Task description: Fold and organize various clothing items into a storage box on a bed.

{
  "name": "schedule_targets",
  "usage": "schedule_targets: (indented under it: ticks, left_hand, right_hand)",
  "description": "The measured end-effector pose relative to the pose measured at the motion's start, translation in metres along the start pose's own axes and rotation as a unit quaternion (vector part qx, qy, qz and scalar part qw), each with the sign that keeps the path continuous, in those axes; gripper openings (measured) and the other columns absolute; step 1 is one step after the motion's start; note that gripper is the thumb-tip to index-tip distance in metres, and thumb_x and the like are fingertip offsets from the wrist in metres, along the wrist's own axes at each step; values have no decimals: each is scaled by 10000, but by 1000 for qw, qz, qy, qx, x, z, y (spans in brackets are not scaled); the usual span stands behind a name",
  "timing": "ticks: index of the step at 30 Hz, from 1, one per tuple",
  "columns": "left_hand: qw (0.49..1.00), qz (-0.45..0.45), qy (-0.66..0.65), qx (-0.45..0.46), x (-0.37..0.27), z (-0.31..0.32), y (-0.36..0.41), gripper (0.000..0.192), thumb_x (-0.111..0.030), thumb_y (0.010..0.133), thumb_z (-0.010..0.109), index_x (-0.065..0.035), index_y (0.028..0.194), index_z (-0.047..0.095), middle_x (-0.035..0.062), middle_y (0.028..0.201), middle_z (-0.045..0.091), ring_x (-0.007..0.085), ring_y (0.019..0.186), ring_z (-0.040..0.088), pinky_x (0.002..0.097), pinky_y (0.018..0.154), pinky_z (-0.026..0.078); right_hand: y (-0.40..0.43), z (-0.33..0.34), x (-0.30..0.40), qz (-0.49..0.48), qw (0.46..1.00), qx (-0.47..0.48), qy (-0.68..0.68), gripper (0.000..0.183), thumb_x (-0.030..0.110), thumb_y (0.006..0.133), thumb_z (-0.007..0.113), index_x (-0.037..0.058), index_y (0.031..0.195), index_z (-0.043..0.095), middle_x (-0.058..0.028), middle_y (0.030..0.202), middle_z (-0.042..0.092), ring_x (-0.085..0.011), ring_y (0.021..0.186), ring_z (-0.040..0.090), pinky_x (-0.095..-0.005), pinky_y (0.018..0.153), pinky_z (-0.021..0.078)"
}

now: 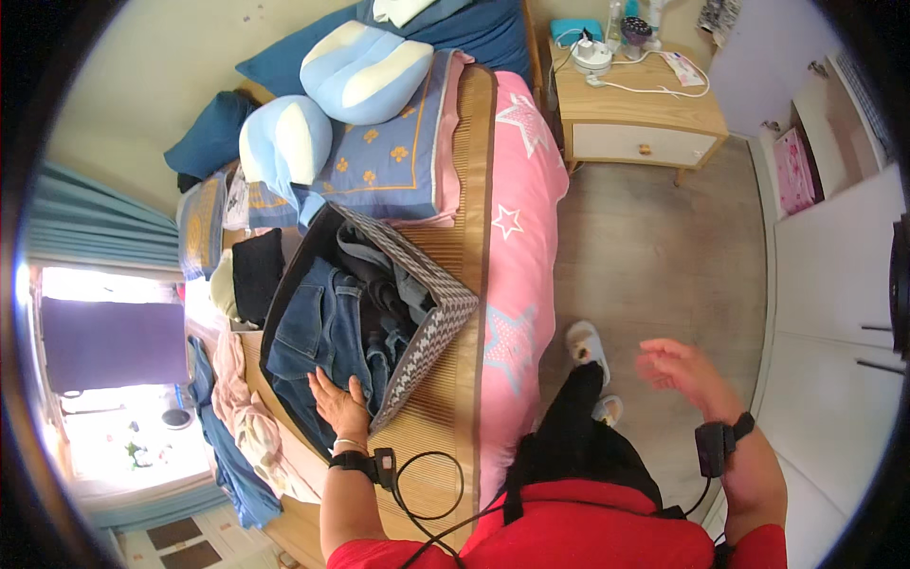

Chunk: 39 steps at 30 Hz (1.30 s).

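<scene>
My left hand [340,404] rests with spread fingers on folded blue jeans [306,327] in a fabric storage box [444,313] with a black-and-white houndstooth side. Darker clothes [377,284] lie beside the jeans in the box, which stands on the bed's woven mat [473,256]. Raised over the floor at the right, my right hand [675,370] is empty, its fingers slightly bent and a little blurred.
Left of the box lie a folded black garment [257,277], a pink garment [249,427] and blue clothing [238,462]. Blue-and-white cushions [366,71] lie beyond it. A wooden nightstand [640,107] and white cabinets [839,263] stand at the right.
</scene>
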<state>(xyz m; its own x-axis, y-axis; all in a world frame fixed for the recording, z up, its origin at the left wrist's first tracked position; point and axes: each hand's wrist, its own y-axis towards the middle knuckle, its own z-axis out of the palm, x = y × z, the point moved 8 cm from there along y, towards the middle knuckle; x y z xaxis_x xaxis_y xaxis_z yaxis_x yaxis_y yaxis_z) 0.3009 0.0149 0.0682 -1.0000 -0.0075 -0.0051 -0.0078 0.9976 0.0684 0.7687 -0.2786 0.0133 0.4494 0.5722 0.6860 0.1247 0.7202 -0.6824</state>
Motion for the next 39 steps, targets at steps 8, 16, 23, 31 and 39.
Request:
schedule_targets:
  ticks: [8,16,23,31,39]
  left_hand:
    - [998,-1,17,58,11,12,10,782,-478,835,498,-47,1387,149,204,1435,144,353,1317,179,502,1010,246]
    - [997,45,-14,68,13,13,29,802,-515,830,483,-46,1386,144,212,1437,126,366,1324,151,544,1001,243]
    - [954,289,41,-63,8,20,41,718,-479,847,497,78,1277,356,285,1284,380,402,1229,317,485,1016,264]
    - [886,405,-187,130,43,-58,18,736,-356,802,612,90,1299,302,328,1325,291,441,1233,277,430,1034,235]
    - [845,508,-169,-22,35,-136,66,591,-317,781,620,11,1237,437,246,1265,415,397,1154,402,441,972,315]
  right_hand:
    - [-31,32,-71,22,996,-18,81,331,205,874,498,53,1168,500,-92,1057,579,-167,871,587,-284,740,475]
    - [-18,53,-76,-77,987,-50,128,326,209,875,491,56,1163,503,-83,1064,586,-170,866,586,-292,735,475]
    - [-13,98,-112,-184,972,-90,112,310,152,884,468,20,1163,500,-84,1041,592,-182,918,597,-290,773,487]
    - [42,185,-147,-76,984,-129,-94,374,272,822,567,103,1155,540,-21,851,581,-116,690,534,-251,580,441]
    - [43,248,-59,-170,941,-129,-264,386,155,831,537,58,1202,493,-76,1096,588,-173,975,553,-296,847,444]
